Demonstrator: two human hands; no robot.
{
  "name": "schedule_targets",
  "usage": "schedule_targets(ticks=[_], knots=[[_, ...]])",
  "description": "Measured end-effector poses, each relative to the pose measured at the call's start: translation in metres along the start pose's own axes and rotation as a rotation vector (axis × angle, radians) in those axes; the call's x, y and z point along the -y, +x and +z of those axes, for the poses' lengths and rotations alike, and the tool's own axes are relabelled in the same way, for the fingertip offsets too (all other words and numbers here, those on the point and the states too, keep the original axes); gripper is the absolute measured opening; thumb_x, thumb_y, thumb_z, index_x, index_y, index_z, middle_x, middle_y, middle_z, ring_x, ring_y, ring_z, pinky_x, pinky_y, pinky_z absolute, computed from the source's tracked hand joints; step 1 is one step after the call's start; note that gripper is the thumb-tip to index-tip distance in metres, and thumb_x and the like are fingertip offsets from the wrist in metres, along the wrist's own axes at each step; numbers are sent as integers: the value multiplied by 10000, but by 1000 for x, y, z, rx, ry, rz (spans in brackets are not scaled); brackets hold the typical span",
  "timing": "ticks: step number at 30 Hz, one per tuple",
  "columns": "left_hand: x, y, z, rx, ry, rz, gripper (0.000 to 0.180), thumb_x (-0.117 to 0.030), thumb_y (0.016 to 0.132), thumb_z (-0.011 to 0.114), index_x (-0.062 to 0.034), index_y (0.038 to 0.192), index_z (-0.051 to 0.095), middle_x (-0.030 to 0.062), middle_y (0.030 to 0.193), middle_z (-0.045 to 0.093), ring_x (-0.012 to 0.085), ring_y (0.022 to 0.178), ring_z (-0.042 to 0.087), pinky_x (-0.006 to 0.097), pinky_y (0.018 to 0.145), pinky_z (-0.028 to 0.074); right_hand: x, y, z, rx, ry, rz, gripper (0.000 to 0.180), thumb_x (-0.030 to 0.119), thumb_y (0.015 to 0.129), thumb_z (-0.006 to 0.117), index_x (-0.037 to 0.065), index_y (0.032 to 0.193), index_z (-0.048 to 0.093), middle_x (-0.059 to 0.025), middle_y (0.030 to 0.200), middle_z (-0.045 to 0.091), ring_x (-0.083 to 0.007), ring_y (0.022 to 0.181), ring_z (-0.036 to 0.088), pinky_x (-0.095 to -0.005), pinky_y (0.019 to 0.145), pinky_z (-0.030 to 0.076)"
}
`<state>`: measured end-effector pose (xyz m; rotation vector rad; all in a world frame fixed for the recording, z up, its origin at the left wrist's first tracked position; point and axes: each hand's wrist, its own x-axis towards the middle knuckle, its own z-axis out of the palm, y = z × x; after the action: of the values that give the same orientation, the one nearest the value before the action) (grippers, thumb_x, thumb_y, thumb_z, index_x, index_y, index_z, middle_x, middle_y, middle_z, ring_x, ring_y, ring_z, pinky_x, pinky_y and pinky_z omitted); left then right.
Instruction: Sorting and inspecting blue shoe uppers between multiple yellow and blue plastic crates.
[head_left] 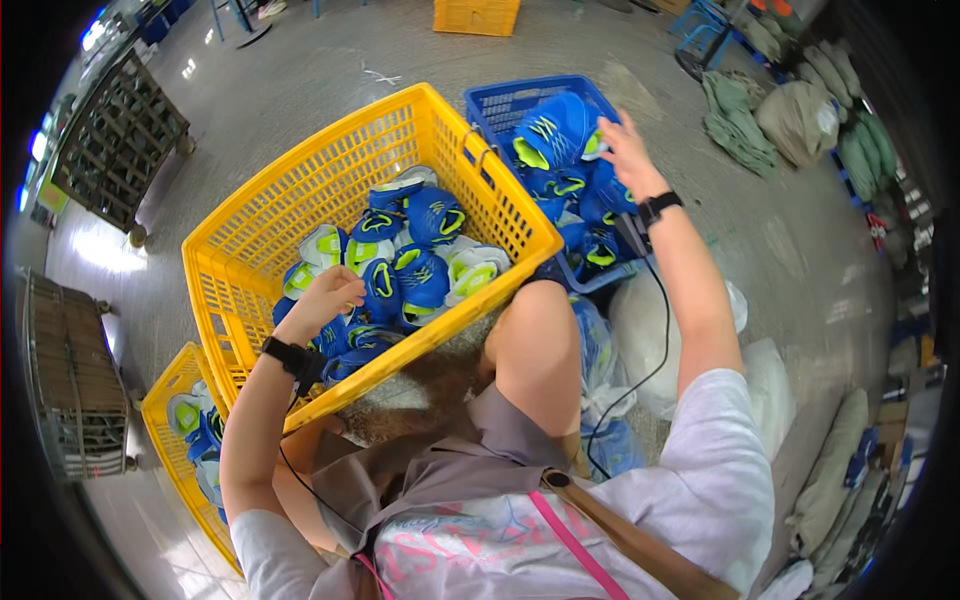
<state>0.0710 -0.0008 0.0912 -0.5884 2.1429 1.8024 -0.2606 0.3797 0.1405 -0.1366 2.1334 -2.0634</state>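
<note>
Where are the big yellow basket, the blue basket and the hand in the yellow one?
yellow basket (300, 190), head view, its far mesh wall.
blue basket (505, 100), head view, its back wall.
left hand (322, 297), head view, back of the hand.

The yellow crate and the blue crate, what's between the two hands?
In the head view, the yellow crate's far right corner wall and blue shoes lie between the left hand and right hand.

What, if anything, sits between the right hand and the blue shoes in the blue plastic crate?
Nothing visible. The right hand hovers open directly over the blue shoes with green stripes heaped in the blue plastic crate; whether it touches them is unclear.
</note>
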Motion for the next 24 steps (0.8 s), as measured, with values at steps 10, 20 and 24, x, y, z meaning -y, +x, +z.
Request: schedule_targets(ticks=[10,20,24], knots=[[130,124,-36,21,803,8,721,-422,651,718,23,1159,465,246,1120,524,387,1045,500,423,883,417,-90,-60,81,691,-893,-427,682,294,778,644,87,1343,322,-291,1323,326,-382,1180,413,-370,942,384],[138,293,51,-340,245,18,1098,-572,625,701,127,1307,198,314,1279,374,408,1205,374,390,991,337,-90,-63,90,544,-1118,-468,273,97,724,587,113,992,536,-175,972,519,-359,680,562,-419,603,467],[132,346,70,-509,-135,-158,1185,-587,614,706,162,1316,114,297,1316,349,355,1229,376,350,1001,325,-91,-66,85,504,-1111,-397,238,70,717,573,117,949,546,-171,932,525,-360,649,555,-419,569,461]])
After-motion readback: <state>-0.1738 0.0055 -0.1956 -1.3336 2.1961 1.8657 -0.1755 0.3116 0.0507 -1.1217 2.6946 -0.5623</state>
